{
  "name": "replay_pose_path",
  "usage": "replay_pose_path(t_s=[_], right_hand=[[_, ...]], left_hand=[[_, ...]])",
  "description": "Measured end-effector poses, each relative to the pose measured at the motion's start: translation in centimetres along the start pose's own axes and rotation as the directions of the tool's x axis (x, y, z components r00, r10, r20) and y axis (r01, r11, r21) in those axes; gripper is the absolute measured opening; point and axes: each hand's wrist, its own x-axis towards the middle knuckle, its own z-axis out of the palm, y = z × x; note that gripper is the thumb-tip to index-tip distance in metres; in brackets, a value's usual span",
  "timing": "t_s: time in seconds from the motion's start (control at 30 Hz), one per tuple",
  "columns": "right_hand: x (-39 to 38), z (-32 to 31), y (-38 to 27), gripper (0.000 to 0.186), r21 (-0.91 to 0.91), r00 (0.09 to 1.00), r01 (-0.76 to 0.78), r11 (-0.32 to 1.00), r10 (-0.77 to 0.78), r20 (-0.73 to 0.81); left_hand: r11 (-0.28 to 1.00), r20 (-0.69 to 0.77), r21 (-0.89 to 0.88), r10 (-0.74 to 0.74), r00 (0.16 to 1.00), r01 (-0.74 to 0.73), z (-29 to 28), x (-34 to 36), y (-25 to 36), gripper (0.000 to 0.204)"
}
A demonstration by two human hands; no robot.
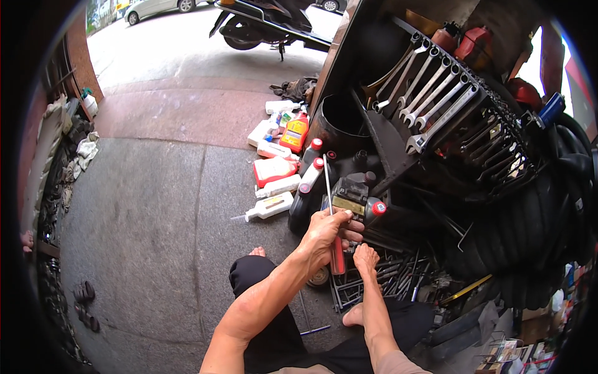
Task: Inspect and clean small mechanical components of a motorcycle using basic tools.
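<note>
My left hand [325,232] is closed round a screwdriver, its red handle [337,257] below the palm and its long metal shaft [327,181] pointing up and away. Just to the right and a little nearer, my right hand [366,257] has its fingers curled. Whatever it grips, if anything, is hidden. Beneath the hands lies a pile of metal tools and rods [395,274] in a low tray or rack. A dark battery-like block [349,194] and a dark bottle with a red cap [376,209] stand just beyond the left hand.
Several oil bottles [274,169] lie to the left of the hands. A rack of wrenches [439,93] overhangs at the right, above stacked black tyres [517,230]. A T-handled tool [314,330] lies between my legs. Beyond the doorway stands a motor scooter [265,25].
</note>
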Motion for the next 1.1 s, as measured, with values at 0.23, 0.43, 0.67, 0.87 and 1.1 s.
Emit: replay_pose_path(t_s=[0.23,0.43,0.67,0.87,1.1], right_hand=[[-0.6,-0.2,-0.3,0.033,0.022,0.998,-0.031,0.999,0.032,-0.063],[-0.3,0.5,0.0,0.033,0.096,0.999,-0.027,0.995,0.031,-0.033],[-0.8,0.7,0.5,0.04,0.138,0.993,-0.039,0.99,0.054,-0.106],[-0.5,1.5,1.0,0.034,0.184,0.995,0.02,0.983,-0.002,-0.099],[-0.4,-0.6,0.3,0.036,0.084,1.0,-0.011,0.996,0.012,-0.012]], left_hand=[[0.999,-0.022,0.041,0.011,1.0,-0.01,-0.5,0.1,-0.2,0.012],[0.995,-0.029,0.098,-0.008,1.0,0.011,-0.7,0.1,-0.1,0.017],[0.99,-0.056,0.143,0.011,0.998,-0.002,-1.6,0.5,-0.4,0.016],[0.979,-0.058,0.205,0.018,0.998,-0.006,-1.6,0.4,-0.4,0.012],[0.962,-0.103,0.271,0.026,0.994,0.003,-1.0,0.6,-1.0,0.015]])
